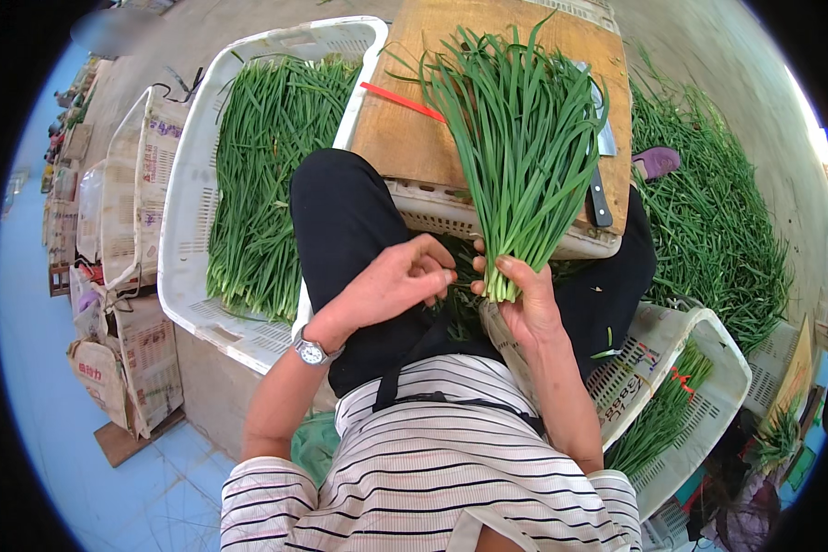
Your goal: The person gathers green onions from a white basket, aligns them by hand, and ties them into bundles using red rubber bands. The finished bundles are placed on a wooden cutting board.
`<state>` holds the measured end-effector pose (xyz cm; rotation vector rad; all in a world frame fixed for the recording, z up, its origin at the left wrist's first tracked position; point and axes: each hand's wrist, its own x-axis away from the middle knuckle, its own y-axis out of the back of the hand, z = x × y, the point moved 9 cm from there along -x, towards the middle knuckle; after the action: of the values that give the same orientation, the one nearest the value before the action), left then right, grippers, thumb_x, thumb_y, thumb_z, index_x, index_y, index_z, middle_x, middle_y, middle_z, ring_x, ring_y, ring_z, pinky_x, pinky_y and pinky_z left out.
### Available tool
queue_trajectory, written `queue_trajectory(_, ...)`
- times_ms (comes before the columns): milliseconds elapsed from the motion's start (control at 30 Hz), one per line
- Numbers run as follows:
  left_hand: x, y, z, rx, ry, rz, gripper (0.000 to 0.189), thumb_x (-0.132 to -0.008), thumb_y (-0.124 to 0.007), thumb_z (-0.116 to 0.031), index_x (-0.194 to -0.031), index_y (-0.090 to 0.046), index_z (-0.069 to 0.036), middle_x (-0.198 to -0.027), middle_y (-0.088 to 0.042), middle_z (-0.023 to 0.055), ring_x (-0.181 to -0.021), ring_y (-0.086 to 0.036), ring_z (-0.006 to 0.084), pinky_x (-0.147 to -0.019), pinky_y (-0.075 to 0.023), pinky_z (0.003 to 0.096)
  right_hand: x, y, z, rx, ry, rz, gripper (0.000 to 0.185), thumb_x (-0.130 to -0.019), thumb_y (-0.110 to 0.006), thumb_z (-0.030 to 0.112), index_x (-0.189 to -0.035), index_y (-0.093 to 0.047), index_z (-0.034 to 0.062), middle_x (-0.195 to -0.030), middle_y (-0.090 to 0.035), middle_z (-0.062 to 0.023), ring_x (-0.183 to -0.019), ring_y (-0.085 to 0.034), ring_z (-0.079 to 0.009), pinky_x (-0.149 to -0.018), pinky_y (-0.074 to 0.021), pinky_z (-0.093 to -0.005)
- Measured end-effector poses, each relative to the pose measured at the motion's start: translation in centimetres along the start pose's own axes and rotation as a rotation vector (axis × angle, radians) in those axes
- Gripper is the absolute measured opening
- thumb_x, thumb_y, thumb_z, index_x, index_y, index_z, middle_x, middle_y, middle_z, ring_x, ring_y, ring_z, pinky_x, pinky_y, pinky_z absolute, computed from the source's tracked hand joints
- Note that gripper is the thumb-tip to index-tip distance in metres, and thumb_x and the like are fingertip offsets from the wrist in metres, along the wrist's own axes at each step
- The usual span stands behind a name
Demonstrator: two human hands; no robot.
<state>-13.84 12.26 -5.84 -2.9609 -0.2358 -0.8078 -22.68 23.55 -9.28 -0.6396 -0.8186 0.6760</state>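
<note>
My right hand (pixel 528 293) grips a bunch of green Chinese chives (pixel 524 152) by its pale cut ends. The leaves fan out away from me over a wooden board (pixel 400 138). Beside it, above my lap, my left hand (pixel 414 272) has bent fingers, with the thumb near the index finger; whether something small is between them is unclear. A red strip (pixel 403 102) lies on the board, its right end hidden under the leaves. At the board's right, a knife (pixel 599 196) with a black handle has its blade partly covered by the leaves.
Left of my knee stands a white plastic crate (pixel 186 241) with chives laid in it. Another white crate (pixel 721 366) at my right holds red-tied chives (pixel 683 386). Loose chives (pixel 711 207) are heaped on the floor, near a purple shoe (pixel 659 162). Further crates (pixel 155 179) stand far left.
</note>
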Motion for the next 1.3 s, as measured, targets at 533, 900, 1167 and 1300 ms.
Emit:
queue_trajectory(533,-2.5,0.3,-2.0,0.006,-0.282,-0.379,0.013,-0.095,-0.057,-0.012,-0.091,-0.056,0.0,-0.075,-0.055,-0.0009,-0.066,-0.049,0.0049,-0.06,-0.0428,0.0203,-0.1,0.4,0.4,-0.048,-0.017,0.057,0.04,-0.086,-0.061,0.009,-0.122,-0.052,-0.0058,-0.113,-0.063,-0.0185,-0.094,-0.066,-0.0257,-0.066,-0.0605,-0.0362)
queue_trajectory(900,4.5,-1.5,-3.4,-0.395,-0.439,-0.51,0.011,-0.081,-0.065,0.002,-0.085,-0.055,-0.001,-0.086,-0.049,0.0065,-0.077,-0.049,0.0165,-0.068,-0.0406,0.0262,-1.1,1.1,-0.6,0.0,-0.032,0.019,0.044,-0.086,-0.062,0.01,-0.126,-0.05,-0.0053,-0.115,-0.062,-0.0189,-0.099,-0.065,-0.0264,-0.081,-0.0569,-0.036)
queue_trajectory(1167,0.4,-3.3,-4.1,-0.605,-0.465,-0.647,0.018,-0.074,-0.073,-0.008,-0.084,-0.058,-0.007,-0.082,-0.055,0.003,-0.08,-0.053,0.0198,-0.074,-0.0352,0.0329,-1.3,1.0,-0.7,0.022,0.003,0.007,0.043,-0.086,-0.063,0.01,-0.125,-0.051,-0.0046,-0.116,-0.062,-0.0168,-0.107,-0.06,-0.0217,-0.095,-0.0471,-0.0338)
queue_trajectory(1300,0.4,-3.4,-3.9,-0.631,-0.463,-0.666,0.016,-0.075,-0.071,-0.006,-0.082,-0.056,-0.007,-0.08,-0.054,0.0025,-0.079,-0.053,0.0198,-0.071,-0.0335,0.0336,-1.4,1.0,-1.1,0.003,0.001,0.01,0.042,-0.087,-0.064,0.011,-0.124,-0.052,-0.0047,-0.115,-0.063,-0.0165,-0.106,-0.061,-0.0232,-0.094,-0.0486,-0.0349)
